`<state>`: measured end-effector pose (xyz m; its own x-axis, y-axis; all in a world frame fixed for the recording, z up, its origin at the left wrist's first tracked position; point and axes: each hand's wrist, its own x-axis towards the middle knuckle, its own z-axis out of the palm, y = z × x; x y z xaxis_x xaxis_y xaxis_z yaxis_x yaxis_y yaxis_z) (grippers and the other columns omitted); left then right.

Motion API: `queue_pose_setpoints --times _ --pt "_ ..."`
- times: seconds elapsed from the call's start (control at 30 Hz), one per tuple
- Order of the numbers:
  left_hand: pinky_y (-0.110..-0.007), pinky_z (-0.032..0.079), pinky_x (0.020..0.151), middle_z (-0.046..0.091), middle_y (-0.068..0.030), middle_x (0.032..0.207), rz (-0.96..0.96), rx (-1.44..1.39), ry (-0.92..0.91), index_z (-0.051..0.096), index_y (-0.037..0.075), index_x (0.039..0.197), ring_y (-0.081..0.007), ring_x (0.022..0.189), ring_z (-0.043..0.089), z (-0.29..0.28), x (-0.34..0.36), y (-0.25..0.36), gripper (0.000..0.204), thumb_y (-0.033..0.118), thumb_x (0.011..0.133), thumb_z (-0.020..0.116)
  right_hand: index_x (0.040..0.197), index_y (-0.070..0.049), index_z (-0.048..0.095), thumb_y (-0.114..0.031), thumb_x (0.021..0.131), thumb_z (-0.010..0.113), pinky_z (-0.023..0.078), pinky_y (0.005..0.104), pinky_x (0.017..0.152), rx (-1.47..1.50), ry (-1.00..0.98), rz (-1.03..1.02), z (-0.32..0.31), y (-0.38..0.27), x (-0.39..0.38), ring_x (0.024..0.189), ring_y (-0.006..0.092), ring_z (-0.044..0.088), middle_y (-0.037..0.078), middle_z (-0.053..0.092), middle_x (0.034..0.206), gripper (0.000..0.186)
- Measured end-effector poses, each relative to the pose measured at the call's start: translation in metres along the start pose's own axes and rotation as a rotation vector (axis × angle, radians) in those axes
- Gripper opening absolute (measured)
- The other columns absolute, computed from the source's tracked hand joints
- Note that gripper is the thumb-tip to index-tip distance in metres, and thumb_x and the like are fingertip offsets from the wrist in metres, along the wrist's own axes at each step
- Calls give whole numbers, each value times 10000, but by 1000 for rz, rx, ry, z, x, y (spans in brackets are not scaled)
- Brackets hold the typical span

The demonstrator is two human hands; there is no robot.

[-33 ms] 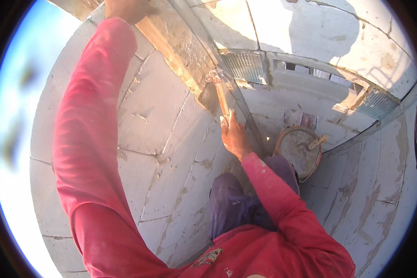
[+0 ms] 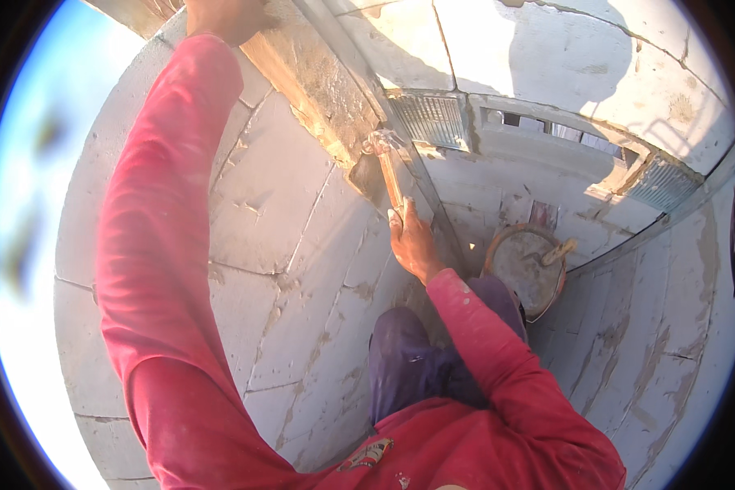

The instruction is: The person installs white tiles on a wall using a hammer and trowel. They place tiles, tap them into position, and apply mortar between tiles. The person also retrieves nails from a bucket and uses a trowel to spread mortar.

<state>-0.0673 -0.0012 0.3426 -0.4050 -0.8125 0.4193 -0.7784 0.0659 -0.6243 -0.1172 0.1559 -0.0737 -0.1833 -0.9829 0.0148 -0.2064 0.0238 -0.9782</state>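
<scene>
Up near the top of the picture, the left hand [image 2: 220,16] is closed on the upper end of a long wooden board [image 2: 302,69] that leans against the white block wall [image 2: 278,204]. Its arm in a red sleeve reaches far up to get there, and the fingers are partly cut off by the edge, so only the back of the hand shows.

Lower down, near the middle, the right hand [image 2: 412,245] is wrapped tight around the wooden handle of a trowel [image 2: 390,175]. That tool sticks up and away from the hand, and its flat metal end sits against the lower part of the board, just above the fingers. Wet grey mortar shows on the board's edge beside it.

Down to the right of this hand, well apart from it, a round bucket [image 2: 523,265] of grey mortar stands on the floor, with a wooden handle poking out of it. Past the board, a wall with two ribbed vents [image 2: 433,118] runs across the back. Purple trousers show under the right arm
</scene>
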Motion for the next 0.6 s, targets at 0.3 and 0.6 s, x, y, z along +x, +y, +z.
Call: queue_pose_setpoints --times 0.3,0.6 --pt "-551 387 1014 662 -74 1132 111 39 131 690 218 1222 -265 1196 556 25 9 -32 483 524 852 747 1227 5 518 -196 1034 609 517 395 714 161 304 -184 -24 -51 -12 756 211 626 110 623 841 293" --pt "-352 448 931 619 -161 1034 123 -1197 188 594 6 1152 -298 1059 617 -11 -50 -14 192 80 1022 473 1059 -34 554 -151 986 704 440 253 491 699 268 3 -95 -235 2 552 59 512 6 580 752 204"
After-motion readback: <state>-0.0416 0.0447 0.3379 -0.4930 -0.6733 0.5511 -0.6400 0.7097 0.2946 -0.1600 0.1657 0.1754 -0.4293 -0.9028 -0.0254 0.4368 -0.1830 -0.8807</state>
